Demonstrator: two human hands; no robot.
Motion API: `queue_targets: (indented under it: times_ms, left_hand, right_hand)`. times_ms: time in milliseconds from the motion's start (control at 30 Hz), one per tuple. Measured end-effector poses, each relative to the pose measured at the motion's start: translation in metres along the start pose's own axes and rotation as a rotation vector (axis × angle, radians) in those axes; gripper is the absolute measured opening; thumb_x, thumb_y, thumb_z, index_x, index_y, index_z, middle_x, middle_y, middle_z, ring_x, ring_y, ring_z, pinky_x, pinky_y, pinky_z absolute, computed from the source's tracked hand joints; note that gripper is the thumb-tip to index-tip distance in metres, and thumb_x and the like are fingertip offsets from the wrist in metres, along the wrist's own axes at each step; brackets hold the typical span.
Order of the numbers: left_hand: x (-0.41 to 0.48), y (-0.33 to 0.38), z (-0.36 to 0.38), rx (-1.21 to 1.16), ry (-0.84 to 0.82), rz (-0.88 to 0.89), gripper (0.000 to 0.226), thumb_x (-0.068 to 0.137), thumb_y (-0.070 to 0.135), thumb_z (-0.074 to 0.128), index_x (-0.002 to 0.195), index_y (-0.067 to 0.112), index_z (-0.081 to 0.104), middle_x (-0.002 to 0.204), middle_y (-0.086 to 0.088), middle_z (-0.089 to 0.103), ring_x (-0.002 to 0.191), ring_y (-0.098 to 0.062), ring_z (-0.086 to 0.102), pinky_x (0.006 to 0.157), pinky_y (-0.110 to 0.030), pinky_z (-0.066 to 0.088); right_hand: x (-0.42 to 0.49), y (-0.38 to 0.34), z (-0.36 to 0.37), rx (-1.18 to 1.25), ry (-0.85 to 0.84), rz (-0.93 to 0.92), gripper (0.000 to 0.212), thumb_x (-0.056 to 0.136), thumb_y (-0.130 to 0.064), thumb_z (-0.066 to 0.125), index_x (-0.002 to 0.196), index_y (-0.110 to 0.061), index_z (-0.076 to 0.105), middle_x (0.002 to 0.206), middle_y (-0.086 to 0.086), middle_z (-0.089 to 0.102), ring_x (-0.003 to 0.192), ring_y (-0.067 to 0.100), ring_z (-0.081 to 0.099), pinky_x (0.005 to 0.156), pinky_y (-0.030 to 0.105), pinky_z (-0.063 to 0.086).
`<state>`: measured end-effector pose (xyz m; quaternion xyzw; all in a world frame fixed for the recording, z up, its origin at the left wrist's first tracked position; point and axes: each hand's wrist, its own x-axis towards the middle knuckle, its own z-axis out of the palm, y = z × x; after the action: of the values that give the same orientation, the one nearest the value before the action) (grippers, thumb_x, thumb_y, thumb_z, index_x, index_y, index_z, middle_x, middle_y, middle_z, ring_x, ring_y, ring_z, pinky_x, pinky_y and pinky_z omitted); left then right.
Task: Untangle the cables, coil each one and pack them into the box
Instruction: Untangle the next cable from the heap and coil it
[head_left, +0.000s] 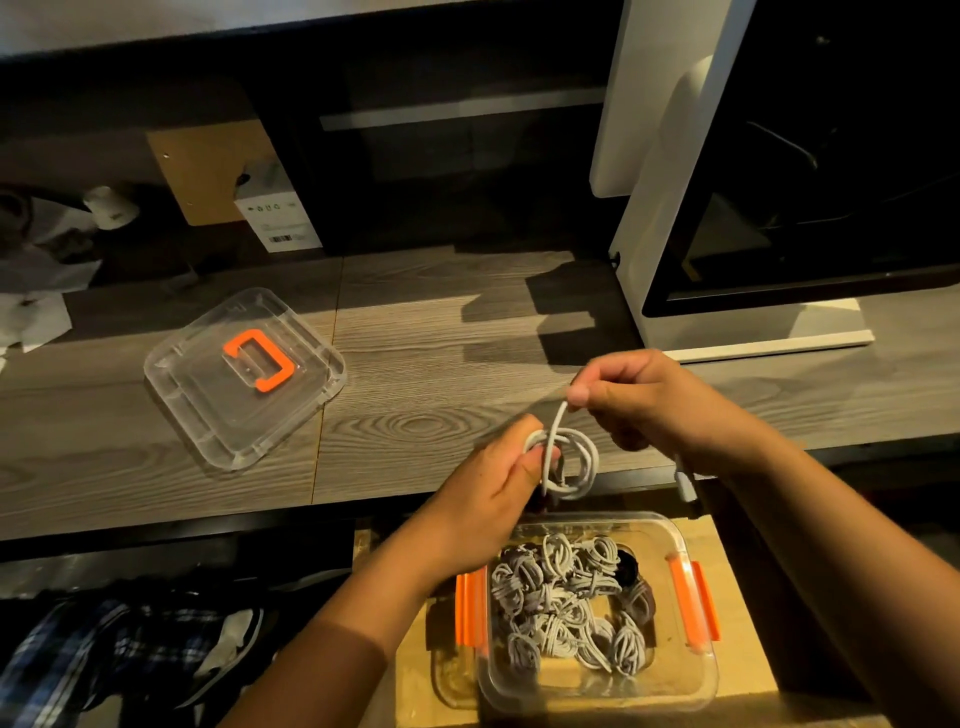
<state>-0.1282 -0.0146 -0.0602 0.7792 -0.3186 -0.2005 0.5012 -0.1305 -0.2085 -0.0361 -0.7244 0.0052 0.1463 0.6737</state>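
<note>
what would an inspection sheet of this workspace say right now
surface: grey wood-grain desk, shadowed near the hands.
job's things: clear box with orange latches, open, on a lower wooden board; its lid lies on the desk, left.
clutter: white carton, cardboard, crumpled paper at back left.
grippers: left hand grips a half-wound coil; right hand pinches its loose strand in its fingers.
cables: many grey coiled cables in the box; a plug end hangs below the right wrist.
surroundings: white machine with a dark window, right; plaid cloth, low left.
</note>
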Motion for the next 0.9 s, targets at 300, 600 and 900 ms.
queue_targets:
  times_ms: [300,600,900]
  left_hand:
    - [0.014,-0.007,0.019,-0.349,0.516,-0.121,0.021,0.089,0.036,0.039,0.088,0.03,0.059,0.091,0.001,0.064,0.091,-0.013,0.06,0.082,-0.025,0.047]
    - [0.027,-0.014,0.014,0.091,0.719,-0.334,0.02,0.099,0.011,0.038,0.079,0.012,0.041,0.08,-0.007,0.053,0.072,-0.009,0.054,0.058,-0.022,0.03]
    - [0.019,-0.025,0.007,0.138,0.366,-0.421,0.025,0.099,0.016,0.038,0.074,0.017,0.038,0.076,-0.002,0.047,0.072,-0.017,0.043,0.055,-0.026,0.029]
  right_hand:
    - [-0.012,0.037,0.045,0.296,0.037,0.109,0.013,0.085,-0.02,0.055,0.082,-0.009,0.049,0.056,-0.002,0.052,0.04,0.006,0.035,0.037,0.017,0.025]
    - [-0.026,0.039,0.067,-0.044,0.015,-0.035,0.022,0.095,-0.011,0.047,0.089,-0.024,0.064,0.076,0.002,0.065,0.07,0.019,0.064,0.07,0.035,0.056]
    - [-0.029,0.011,0.035,0.268,-0.175,0.016,0.025,0.088,0.003,0.052,0.108,-0.008,0.063,0.103,0.009,0.072,0.094,0.018,0.069,0.079,0.027,0.056]
